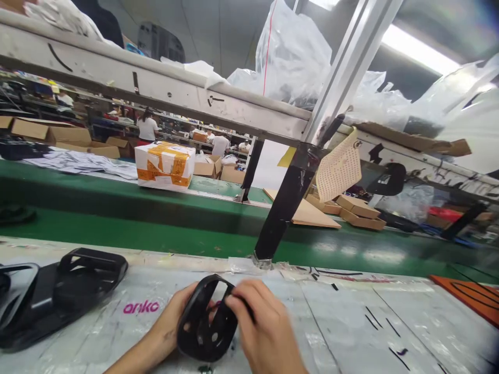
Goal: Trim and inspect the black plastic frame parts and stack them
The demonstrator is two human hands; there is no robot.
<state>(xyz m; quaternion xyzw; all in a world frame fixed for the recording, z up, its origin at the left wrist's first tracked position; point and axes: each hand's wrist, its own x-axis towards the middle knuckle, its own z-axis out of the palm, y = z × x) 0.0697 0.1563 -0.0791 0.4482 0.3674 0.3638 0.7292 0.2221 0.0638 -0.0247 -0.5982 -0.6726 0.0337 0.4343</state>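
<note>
The left hand (pixel 167 324) and right hand (pixel 265 330) hold a black moulded-plastic oval frame (pixel 194 332), their fingers closed narrowly around its rim. The frame sits low over a scuffed, white plastic-covered workbench (pixel 343 322), just right of a pink printed "anko" mark (pixel 141 307). Near the left hand lies a larger black moulded-plastic open-frame piece (pixel 66 293). Beyond stands a green conveyor belt (pixel 117 223).

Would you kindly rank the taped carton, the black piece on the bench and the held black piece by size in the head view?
1. Black piece on the bench
2. Taped carton and held black piece: they look alike, and nearness to the camera makes ranking them unsure.
</note>
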